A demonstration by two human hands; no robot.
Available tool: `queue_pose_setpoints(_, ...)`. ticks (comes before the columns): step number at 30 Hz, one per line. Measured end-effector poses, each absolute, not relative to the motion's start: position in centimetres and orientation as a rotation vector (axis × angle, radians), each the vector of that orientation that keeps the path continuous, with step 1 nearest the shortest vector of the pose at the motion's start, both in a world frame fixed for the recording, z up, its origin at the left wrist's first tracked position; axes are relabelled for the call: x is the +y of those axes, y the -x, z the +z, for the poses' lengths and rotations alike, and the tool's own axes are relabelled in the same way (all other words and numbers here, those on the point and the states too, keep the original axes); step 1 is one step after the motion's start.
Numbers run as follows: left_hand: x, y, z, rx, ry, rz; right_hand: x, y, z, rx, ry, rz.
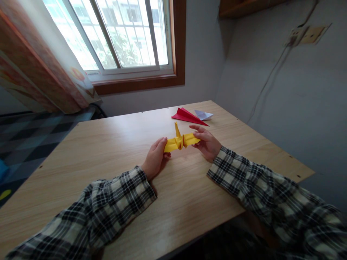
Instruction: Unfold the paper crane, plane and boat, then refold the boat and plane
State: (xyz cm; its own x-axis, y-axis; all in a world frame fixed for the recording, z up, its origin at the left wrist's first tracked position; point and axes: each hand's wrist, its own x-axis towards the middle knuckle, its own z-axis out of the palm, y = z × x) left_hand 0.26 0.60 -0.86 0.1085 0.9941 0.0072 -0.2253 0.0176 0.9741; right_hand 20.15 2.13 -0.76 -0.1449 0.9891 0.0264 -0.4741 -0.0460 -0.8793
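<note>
Between my two hands a yellow origami crane [179,142] is held up over the table, its two wings spread sideways and one narrow point standing up from the middle. My left hand [156,156] pinches the tip of the left wing, thumb on top. The right wing's tip sits between the thumb and fingers of my right hand [206,142], with the index finger stretched out above it. Parts of the fingers on both hands are hidden behind the paper.
Beyond the crane, a red paper plane [188,116] and a white folded paper boat [204,115] lie on the wooden table [121,141]. A window [121,36] and a curtain [35,57] are behind it. On the right wall a cable hangs from a socket [307,35].
</note>
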Motion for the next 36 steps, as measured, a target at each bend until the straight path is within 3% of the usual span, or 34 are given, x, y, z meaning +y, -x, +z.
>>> queue_pose_setpoints(36,1.0,0.2,-0.6,0.795,-1.065,1.116,4.7,-23.4,-1.1,-1.098,0.913,1.333)
